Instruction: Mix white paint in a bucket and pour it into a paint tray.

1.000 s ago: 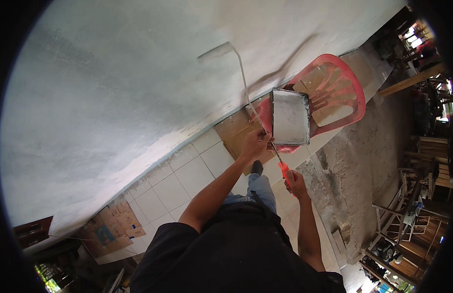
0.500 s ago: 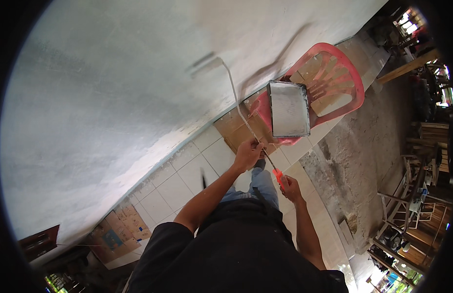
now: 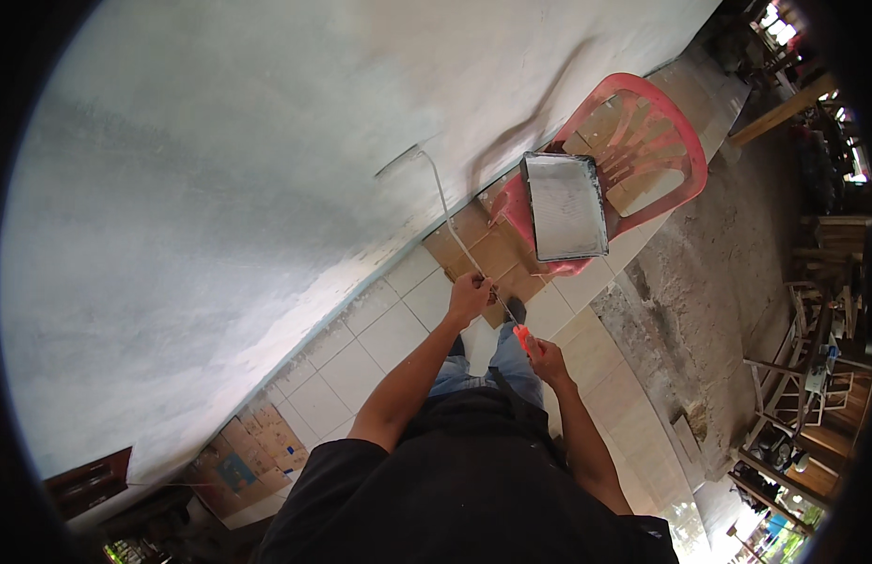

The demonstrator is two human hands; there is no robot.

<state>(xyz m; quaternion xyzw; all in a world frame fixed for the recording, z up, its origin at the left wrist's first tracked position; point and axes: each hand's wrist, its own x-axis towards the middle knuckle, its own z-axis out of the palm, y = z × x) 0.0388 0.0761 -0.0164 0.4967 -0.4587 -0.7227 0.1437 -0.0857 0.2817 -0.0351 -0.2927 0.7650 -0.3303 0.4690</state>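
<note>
A pale wall (image 3: 219, 188) spans the left; far right of the hands, a red chair (image 3: 691, 150) bears a paint tray (image 3: 565, 209). Before the wall slants a paint roller (image 3: 448, 219), left hand (image 3: 468, 299) closed around its shaft, right hand (image 3: 549, 360) wrapped on its nearer orange handle (image 3: 521, 336).

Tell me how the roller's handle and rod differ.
The handle is orange-red; the rod is pale. The handle is short and thick, the rod long, thin and bent. The right hand holds the handle, the left hand the rod. Both belong to one roller.

Black-rimmed tray (image 3: 533, 209) on red chair (image 3: 693, 141)
</note>
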